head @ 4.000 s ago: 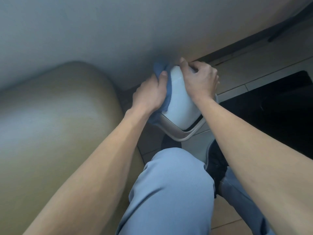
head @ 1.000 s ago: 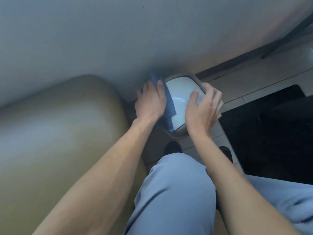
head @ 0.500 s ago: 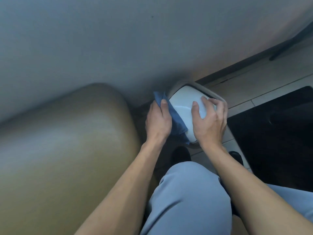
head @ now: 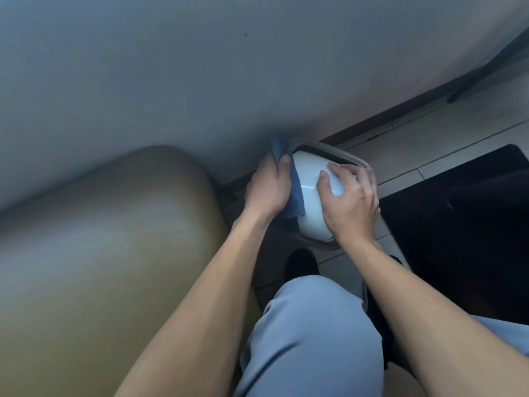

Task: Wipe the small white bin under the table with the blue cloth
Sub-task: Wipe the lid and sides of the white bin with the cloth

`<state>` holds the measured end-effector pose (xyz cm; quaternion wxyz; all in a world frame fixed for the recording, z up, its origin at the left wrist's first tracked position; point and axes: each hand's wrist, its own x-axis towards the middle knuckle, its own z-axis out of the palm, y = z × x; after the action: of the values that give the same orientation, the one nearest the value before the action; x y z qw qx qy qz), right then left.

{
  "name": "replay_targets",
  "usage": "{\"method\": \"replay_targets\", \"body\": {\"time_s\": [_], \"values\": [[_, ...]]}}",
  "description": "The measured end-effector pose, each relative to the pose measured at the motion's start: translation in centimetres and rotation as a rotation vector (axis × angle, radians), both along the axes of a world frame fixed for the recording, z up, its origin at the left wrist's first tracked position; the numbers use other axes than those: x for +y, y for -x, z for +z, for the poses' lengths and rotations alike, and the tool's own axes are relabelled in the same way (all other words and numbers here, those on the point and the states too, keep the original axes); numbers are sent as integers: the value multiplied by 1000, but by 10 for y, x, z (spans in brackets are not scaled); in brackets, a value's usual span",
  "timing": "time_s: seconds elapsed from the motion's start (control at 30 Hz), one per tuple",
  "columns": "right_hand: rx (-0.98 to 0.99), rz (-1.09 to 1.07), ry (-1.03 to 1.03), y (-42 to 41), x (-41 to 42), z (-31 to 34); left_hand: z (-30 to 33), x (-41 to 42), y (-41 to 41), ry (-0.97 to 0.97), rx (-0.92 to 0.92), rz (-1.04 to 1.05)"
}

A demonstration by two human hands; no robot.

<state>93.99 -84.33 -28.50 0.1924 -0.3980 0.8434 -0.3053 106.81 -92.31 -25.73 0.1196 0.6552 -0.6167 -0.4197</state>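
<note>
The small white bin (head: 310,181) with a grey rim stands on the tiled floor against the pale wall, its white swing lid facing me. My left hand (head: 267,189) presses the blue cloth (head: 294,196) against the bin's left side, thumb on the lid's upper left edge. A corner of the cloth sticks up above the fingers. My right hand (head: 349,203) rests on the right half of the lid with fingers spread, gripping the bin. The bin's lower body is hidden behind both hands.
A tan rounded cushion (head: 100,267) fills the left side. My knee in light blue trousers (head: 312,333) is below the bin, a dark shoe (head: 300,262) just under it. A black mat (head: 463,224) lies on the floor at right.
The view has shifted slightly. My left hand with the cloth slid up along the bin's left edge, and my right hand moved a little lower on the lid.
</note>
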Motion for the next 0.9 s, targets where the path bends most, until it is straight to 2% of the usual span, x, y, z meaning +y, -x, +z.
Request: {"method": "replay_targets", "body": {"time_s": [0.2, 0.37, 0.47, 0.57, 0.9], "values": [[-7, 67, 26, 5, 2, 2, 3, 38, -14, 4, 117, 113], [-18, 116, 34, 9, 4, 2, 4, -6, -3, -107, -57, 2], [-35, 106, 15, 8, 2, 3, 2, -35, 16, -98, -160, -149], [-43, 71, 19, 7, 0, 3, 0, -45, 23, -82, -177, -188], [-65, 156, 20, 13, 0, 2, 6, 48, -13, -60, 229, 253]]}}
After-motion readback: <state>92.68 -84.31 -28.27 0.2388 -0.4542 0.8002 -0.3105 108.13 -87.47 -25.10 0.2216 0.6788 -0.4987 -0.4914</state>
